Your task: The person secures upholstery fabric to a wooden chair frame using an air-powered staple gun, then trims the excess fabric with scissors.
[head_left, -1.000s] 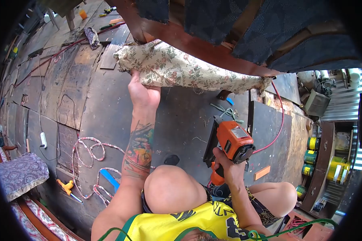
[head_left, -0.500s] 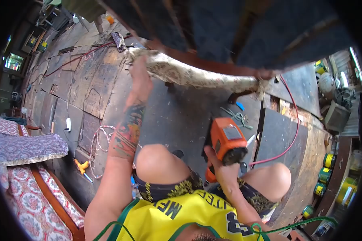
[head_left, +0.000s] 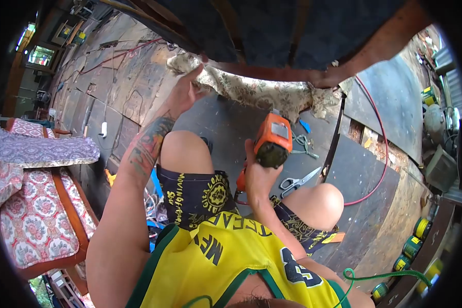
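My right hand (head_left: 259, 177) is wrapped round the grip of an orange and black staple gun (head_left: 273, 141), whose nose points forward at the floral fabric (head_left: 262, 92). This cream fabric hangs in loose folds along the curved wooden rim (head_left: 323, 77) of a piece of furniture with a dark underside. My left hand (head_left: 187, 92) is at the left end of the fabric, fingers up against the rim and thumb below, closed on the cloth. Scissors (head_left: 300, 182) lie on the floor beside my right knee.
A red hose (head_left: 377, 159) curves over the worn board floor at right. Near the scissors lie a green cord (head_left: 305, 146) and a blue scrap (head_left: 305, 126). Patterned cushions (head_left: 41, 215) are stacked at left, and several green-yellow cans (head_left: 412, 246) line the right side. A power strip (head_left: 104, 129) rests on the floor.
The staple gun has moved forward and left, its nose now near the fabric. My left hand has closed in at the fabric's left end. The view has shifted, showing the scissors more fully.
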The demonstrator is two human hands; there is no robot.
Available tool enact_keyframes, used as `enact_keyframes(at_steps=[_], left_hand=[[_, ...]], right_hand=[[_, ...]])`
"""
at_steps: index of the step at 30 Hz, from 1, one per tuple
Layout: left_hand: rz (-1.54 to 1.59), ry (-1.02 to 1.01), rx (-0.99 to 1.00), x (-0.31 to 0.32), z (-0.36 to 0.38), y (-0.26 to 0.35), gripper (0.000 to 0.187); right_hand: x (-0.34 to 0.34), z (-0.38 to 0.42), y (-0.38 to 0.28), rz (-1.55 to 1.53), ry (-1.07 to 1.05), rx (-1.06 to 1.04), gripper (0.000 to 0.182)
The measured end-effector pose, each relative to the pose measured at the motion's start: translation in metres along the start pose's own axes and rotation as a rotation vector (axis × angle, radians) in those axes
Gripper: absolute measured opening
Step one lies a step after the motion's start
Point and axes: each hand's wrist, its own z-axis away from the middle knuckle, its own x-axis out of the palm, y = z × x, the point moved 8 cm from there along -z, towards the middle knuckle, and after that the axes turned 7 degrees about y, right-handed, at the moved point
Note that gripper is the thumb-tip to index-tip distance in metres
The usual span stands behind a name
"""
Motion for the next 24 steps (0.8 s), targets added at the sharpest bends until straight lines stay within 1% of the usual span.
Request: enact_keyframes(at_steps=[2, 4, 6, 7, 8, 10, 11, 12, 13, 15, 17, 18, 19, 20, 21, 22, 23, 24], left_hand=[[0.078, -0.317, -0.276, 0.011, -0.004, -0.029, 0.04], [0.048, -0.4, -0.32, 0.007, -0.009, -0.041, 0.039], [0.064, -0.473, -0.411, 0.011, -0.015, -0.049, 0.037], [0.061, -0.553, -0.412, 0.008, -0.023, -0.052, 0.039], [0.068, -0.583, -0.428, 0.009, -0.027, -0.051, 0.039], [-0.027, -0.683, -0.474, 0.006, -0.025, -0.05, 0.042], [0.004, -0.738, -0.484, 0.008, -0.022, -0.048, 0.043], [0.001, -0.778, -0.503, 0.005, -0.022, -0.053, 0.043], [0.003, -0.821, -0.522, 0.004, -0.023, -0.062, 0.046], [0.01, -0.914, -0.56, 0.005, -0.023, -0.078, 0.049], [0.05, -1.017, -0.579, 0.013, -0.013, -0.084, 0.049], [0.095, -1.077, -0.57, 0.021, -0.008, -0.084, 0.049], [0.135, -1.146, -0.517, 0.031, -0.002, -0.077, 0.047], [0.138, -1.175, -0.537, 0.04, 0.005, -0.078, 0.047], [0.142, -1.059, -0.542, 0.047, 0.002, -0.08, 0.046], [0.146, -0.938, -0.548, 0.048, -0.002, -0.085, 0.045], [0.188, -0.93, -0.502, 0.051, -0.003, -0.088, 0.041], [0.198, -0.948, -0.518, 0.053, -0.004, -0.094, 0.041]], right_hand=[[0.004, 0.001, 0.004, 0.001, 0.024, -0.008, 0.02], [0.013, 0.008, 0.01, -0.01, 0.077, -0.009, 0.019], [0.025, 0.017, 0.008, 0.032, 0.1, -0.103, 0.018], [0.03, 0.022, 0.004, 0.142, 0.101, -0.19, 0.019], [0.036, 0.023, 0.002, 0.156, 0.131, -0.201, 0.019], [0.059, 0.035, -0.015, 0.492, 0.12, -0.467, 0.019], [0.06, 0.037, 0.003, 0.441, 0.157, -0.332, 0.016], [0.065, 0.04, 0.005, 0.452, 0.2, -0.335, 0.016], [0.073, 0.039, 0.01, 0.438, 0.171, -0.288, 0.015], [0.084, 0.039, 0.013, 0.43, 0.193, -0.245, 0.014], [0.11, 0.046, -0.009, 0.794, 0.158, -0.612, 0.028], [0.111, 0.047, -0.01, 0.813, 0.2, -0.605, 0.028], [0.113, 0.048, -0.008, 0.814, 0.206, -0.564, 0.029], [0.116, 0.049, -0.006, 0.81, 0.207, -0.524, 0.03], [0.118, 0.051, -0.008, 0.763, 0.23, -0.482, 0.031], [0.119, 0.053, -0.009, 0.783, 0.253, -0.477, 0.031], [0.121, 0.053, -0.006, 0.69, 0.226, -0.428, 0.031], [0.121, 0.052, -0.005, 0.595, 0.199, -0.381, 0.031]])
